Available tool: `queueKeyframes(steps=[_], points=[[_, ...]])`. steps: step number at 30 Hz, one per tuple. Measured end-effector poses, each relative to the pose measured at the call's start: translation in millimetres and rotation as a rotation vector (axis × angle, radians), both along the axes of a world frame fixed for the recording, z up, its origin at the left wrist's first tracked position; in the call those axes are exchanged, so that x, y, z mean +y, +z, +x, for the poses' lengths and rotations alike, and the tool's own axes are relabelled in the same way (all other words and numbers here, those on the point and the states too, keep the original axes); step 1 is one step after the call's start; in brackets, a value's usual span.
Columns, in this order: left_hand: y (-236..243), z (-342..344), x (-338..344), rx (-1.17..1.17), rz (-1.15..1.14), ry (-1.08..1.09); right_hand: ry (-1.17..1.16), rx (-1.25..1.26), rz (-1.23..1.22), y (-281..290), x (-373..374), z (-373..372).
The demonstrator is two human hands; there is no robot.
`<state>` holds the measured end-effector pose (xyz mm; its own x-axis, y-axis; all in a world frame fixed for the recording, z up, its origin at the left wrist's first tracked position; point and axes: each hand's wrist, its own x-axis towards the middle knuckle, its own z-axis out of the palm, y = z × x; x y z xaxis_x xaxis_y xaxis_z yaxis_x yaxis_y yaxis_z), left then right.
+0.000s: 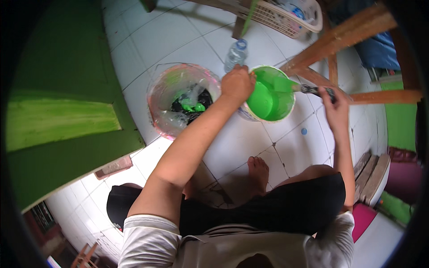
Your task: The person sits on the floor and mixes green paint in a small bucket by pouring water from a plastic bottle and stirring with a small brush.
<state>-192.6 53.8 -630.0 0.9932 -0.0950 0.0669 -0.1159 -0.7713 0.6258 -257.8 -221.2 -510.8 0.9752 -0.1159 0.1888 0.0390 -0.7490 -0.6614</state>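
Note:
A white bucket (286,107) of bright green paint (261,102) stands on the floor in front of me. My left hand (237,85) is closed over its left rim, with the fingertips partly hidden. Dark-handled, the paintbrush (308,89) is gripped in my right hand (335,103). Its green-coated bristles lie over the bucket's right inner side, near the rim. Left of my left hand is a larger clear bucket (154,109) with a pinkish rim, holding crumpled plastic and green-stained black material (193,106). Just beyond my left hand, a clear plastic bottle (236,53) with a blue neck stands uncapped.
A green wooden panel (62,120) borders the left side. Wooden legs and braces (344,35) rise at the far right. Beyond stands a beige basket (281,20) of mixed items. A small blue cap (304,131) lies on the white tiles, near my bare foot (258,172).

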Motion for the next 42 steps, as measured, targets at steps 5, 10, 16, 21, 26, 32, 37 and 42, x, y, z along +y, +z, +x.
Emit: queueKeyframes(steps=[5, 10, 16, 21, 26, 32, 37, 42], points=[[1, -10, -3, -0.006, -0.088, 0.058, -0.067, 0.035, 0.156, 70, 1, -3], [-11, -13, -6, -0.041, -0.154, 0.118, 0.201, 0.103, 0.05, 129, 86, 13], [-21, -11, -4, -0.102, -0.109, 0.095, 0.992, 0.014, -0.175, 98, 232, 55], [-39, -15, -5, -0.298, -0.129, 0.033, 1.102, 0.085, -0.364, 36, 321, 72], [8, -13, 2, 0.105, -0.133, -0.06, 0.977, 0.038, -0.451, -54, 348, 75], [-31, -13, 8, -0.652, 0.115, -0.034, 0.895, 0.054, -0.379, 34, 295, 70], [-14, -6, 4, -0.014, -0.077, 0.096, 0.672, 0.777, -0.525, 88, 106, 86], [1, -4, -28, 0.024, -0.094, 0.005, 0.102, 0.829, -0.875, -116, -133, 2]])
